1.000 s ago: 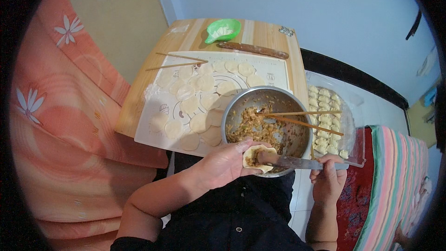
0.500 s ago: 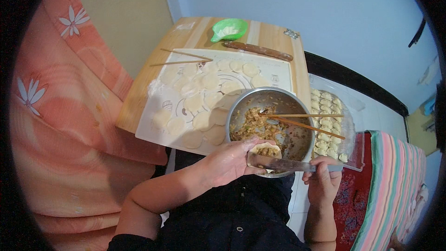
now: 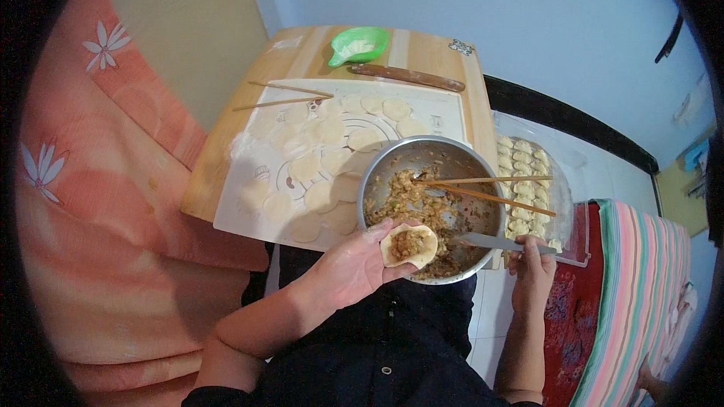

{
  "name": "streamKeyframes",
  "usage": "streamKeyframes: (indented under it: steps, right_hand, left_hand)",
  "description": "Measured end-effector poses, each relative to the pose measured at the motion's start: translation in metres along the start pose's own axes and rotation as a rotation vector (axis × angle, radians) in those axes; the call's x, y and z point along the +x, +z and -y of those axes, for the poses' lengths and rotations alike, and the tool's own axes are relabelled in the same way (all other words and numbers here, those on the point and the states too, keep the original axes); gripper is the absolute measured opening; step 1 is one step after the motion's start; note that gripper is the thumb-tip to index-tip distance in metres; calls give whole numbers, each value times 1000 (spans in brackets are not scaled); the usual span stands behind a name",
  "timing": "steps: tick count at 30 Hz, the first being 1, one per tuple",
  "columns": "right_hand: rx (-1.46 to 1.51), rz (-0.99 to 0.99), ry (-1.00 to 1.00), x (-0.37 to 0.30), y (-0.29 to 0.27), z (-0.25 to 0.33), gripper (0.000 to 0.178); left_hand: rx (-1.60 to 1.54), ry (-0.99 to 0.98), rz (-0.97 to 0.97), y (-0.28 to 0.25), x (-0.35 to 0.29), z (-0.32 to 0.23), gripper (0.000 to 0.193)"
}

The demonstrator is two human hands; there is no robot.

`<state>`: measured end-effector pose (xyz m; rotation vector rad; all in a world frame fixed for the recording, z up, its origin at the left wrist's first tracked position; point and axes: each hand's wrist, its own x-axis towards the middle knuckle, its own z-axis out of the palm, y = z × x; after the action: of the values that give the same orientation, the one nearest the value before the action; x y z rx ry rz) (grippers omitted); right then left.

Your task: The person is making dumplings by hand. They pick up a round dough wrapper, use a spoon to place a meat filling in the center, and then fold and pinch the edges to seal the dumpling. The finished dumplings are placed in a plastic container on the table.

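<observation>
My left hand point(image 3: 351, 267) cups a round dumpling wrapper point(image 3: 388, 255), with a mound of brown meat filling in its middle. My right hand point(image 3: 534, 265) grips the handle of a flat metal spreader point(image 3: 489, 241), whose blade reaches over the steel bowl point(image 3: 484, 160). Inside the bowl, chopped filling point(image 3: 403, 197) lies against the left side and bottom. A pair of wooden chopsticks point(image 3: 519, 179) rests in it, sticking out over the right rim. To the left of the bowl, several floured wrappers point(image 3: 322, 196) are spread on a white mat point(image 3: 232, 207).
A rolling pin point(image 3: 411, 77) and a green dish of flour point(image 3: 377, 42) stand at the table's far end. More chopsticks point(image 3: 280, 102) lie on the mat's far left. Right of the table, a clear tray point(image 3: 579, 241) holds rows of dumplings point(image 3: 522, 169). An orange curtain point(image 3: 128, 203) hangs left.
The spreader has lifted off the wrapper and moved right, over the bowl. My left hand with the filled wrapper has shifted slightly left, showing the filling fully.
</observation>
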<state>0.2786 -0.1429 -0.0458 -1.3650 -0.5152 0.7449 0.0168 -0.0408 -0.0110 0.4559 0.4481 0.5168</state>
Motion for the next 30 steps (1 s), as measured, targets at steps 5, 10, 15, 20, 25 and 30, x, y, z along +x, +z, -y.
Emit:
streamKeyframes:
  steps: [5, 10, 15, 20, 25, 30]
  right_hand:
    - [-124, 89, 7, 4, -4, -9, 28]
    - [-54, 19, -50, -13, -6, -9, 51]
    - [-404, 0, -688, -54, -8, -44, 51]
    - [-716, 416, -1024, -56, 49, 7, 39]
    - [-545, 348, -779, -54, 73, 10, 36]
    - [-591, 364, -936, -44, 79, 16, 30]
  left_hand:
    - [-48, 63, 26, 1, -2, 3, 49]
    - [-109, 153, -7, 16, -5, 7, 50]
    - [-228, 189, 102, 16, 1, 13, 56]
    - [-281, 167, 181, 22, 1, 24, 48]
    - [-215, 195, 121, 29, -3, 27, 46]
    - [-106, 217, 110, 32, -4, 28, 61]
